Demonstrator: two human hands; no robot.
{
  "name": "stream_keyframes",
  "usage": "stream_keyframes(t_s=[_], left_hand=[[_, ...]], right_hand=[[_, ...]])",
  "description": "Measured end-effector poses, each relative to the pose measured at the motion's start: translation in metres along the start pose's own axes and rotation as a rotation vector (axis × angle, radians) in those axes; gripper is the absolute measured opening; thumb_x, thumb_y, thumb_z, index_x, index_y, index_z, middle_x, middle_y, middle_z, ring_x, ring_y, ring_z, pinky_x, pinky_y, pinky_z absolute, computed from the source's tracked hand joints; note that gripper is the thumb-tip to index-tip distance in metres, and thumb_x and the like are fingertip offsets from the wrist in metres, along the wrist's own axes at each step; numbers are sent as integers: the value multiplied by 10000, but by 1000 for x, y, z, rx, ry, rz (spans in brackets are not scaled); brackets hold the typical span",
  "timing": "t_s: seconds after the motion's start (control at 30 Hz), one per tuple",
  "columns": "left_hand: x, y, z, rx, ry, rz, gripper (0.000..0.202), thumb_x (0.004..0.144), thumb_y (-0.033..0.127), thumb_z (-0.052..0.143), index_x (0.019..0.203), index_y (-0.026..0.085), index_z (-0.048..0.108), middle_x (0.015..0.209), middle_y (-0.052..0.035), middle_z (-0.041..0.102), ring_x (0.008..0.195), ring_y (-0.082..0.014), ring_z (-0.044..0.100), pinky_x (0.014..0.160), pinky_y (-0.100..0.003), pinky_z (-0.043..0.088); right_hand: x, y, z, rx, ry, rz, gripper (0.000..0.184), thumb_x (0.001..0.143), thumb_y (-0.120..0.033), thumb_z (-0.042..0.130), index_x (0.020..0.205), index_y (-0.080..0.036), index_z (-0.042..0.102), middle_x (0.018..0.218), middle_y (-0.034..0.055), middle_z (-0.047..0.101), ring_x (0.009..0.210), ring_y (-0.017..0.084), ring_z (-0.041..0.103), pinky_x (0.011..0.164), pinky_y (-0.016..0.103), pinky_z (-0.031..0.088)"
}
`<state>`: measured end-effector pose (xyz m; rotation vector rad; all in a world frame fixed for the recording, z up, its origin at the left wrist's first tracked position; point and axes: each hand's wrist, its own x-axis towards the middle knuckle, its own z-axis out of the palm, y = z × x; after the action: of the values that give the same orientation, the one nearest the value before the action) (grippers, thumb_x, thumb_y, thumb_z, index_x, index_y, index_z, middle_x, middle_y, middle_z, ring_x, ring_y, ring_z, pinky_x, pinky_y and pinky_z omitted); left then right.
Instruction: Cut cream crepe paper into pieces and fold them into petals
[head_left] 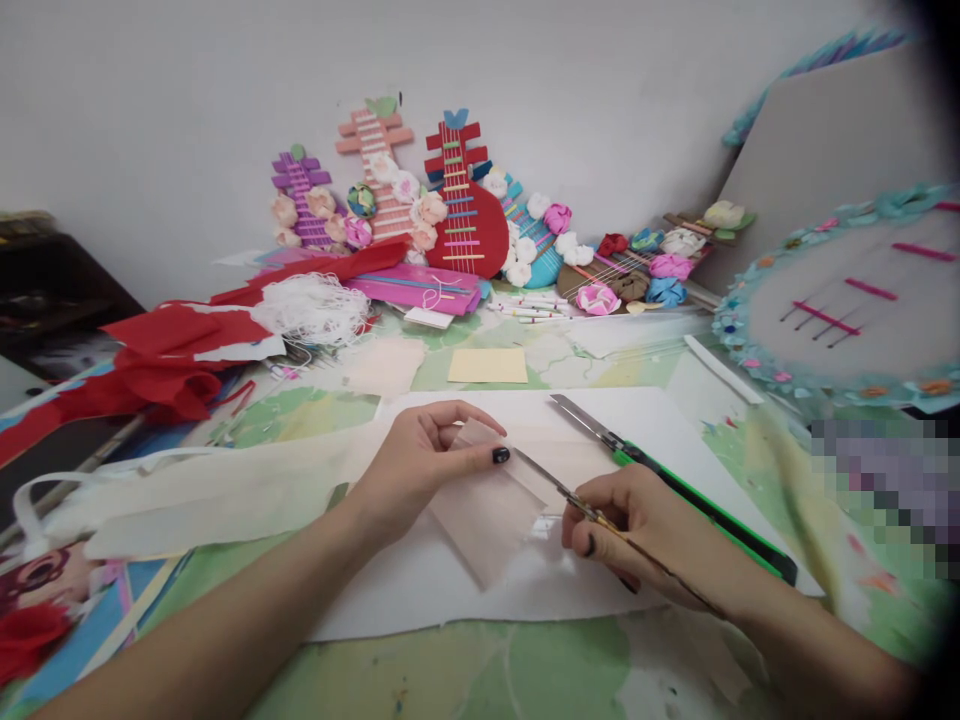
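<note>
My left hand [409, 460] pinches the upper edge of a thin, pale pinkish paper sheet [487, 525] between thumb and fingers. The paper appears folded and is partly see-through. In my right hand [637, 535] is a slim tool with a narrow metal blade [544, 474], which looks like a craft knife; my fingers hide part of it. Its tip is at the paper's edge, close to my left thumb. Under both lies a white sheet [397, 610]. A large green and black utility knife [697, 500] rests there, to the right, blade out.
Behind are a small cream card [487, 366], white string [319, 308] and red fabric [172, 360]. Decorated lute-shaped crafts, one red [472, 225], lean on the wall. A pale round panel [847, 300] with a flowered rim stands right. Pale cloth-like strips [225, 490] lie left.
</note>
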<state>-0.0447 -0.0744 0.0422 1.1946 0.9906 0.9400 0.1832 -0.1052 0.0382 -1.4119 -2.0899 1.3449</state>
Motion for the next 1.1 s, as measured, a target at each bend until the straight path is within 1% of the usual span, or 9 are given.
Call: stream_keyframes(t_s=[0.13, 0.27, 0.47, 0.67, 0.77, 0.9, 1.0, 1.1], left_hand=[[0, -1, 2, 1, -17, -21, 215, 669, 264, 776, 810, 158, 654, 656, -13, 689, 538, -117, 631, 466, -162, 478], [0, -3, 4, 6, -23, -41, 239, 664, 281, 776, 827, 158, 652, 667, -22, 696, 536, -128, 639, 460, -173, 481], [1, -5, 4, -18, -38, -48, 244, 664, 272, 777, 840, 156, 653, 682, -28, 701, 543, -133, 645, 463, -180, 492], [1, -7, 3, -19, -42, -47, 219, 678, 267, 770, 829, 160, 655, 674, -20, 697, 547, -127, 643, 464, -170, 485], [1, -6, 3, -8, -33, -50, 239, 664, 281, 779, 827, 157, 656, 669, -25, 698, 539, -134, 642, 457, -178, 480], [1, -6, 3, -8, -23, -63, 265, 644, 299, 790, 824, 154, 661, 645, -31, 692, 517, -136, 632, 454, -187, 475], [1, -7, 2, -18, -37, -62, 256, 650, 293, 786, 832, 163, 660, 661, -26, 695, 528, -135, 634, 467, -193, 482], [1, -6, 2, 0, -35, -57, 254, 660, 291, 780, 849, 171, 660, 668, -22, 695, 531, -128, 631, 474, -190, 479]], right_hand=[[1, 2, 2, 16, 3, -3, 374, 775, -501, 598, 695, -137, 633, 439, -50, 406, 406, 75, 335, 408, 227, 189], [2, 3, 3, 6, 16, 4, 390, 767, -518, 602, 695, -137, 646, 424, -50, 397, 399, 75, 328, 406, 230, 175], [3, 1, 4, 23, 17, 27, 393, 759, -516, 610, 693, -130, 649, 403, -49, 401, 390, 76, 327, 401, 225, 188], [4, 2, 4, 35, 22, 25, 353, 756, -473, 624, 667, -132, 638, 392, -51, 415, 383, 73, 334, 395, 219, 188], [5, 2, 5, 53, 18, 44, 325, 759, -435, 621, 649, -130, 630, 373, -55, 417, 377, 67, 331, 395, 208, 216], [6, 2, 5, 61, 1, 77, 287, 749, -386, 629, 606, -139, 601, 375, -51, 439, 368, 65, 362, 400, 197, 247], [6, 3, 5, 45, 9, 67, 320, 752, -419, 627, 602, -140, 582, 373, -52, 417, 362, 68, 356, 395, 201, 235], [4, 4, 5, 44, 22, 18, 372, 742, -486, 628, 610, -145, 561, 397, -63, 361, 373, 67, 324, 389, 210, 188]])
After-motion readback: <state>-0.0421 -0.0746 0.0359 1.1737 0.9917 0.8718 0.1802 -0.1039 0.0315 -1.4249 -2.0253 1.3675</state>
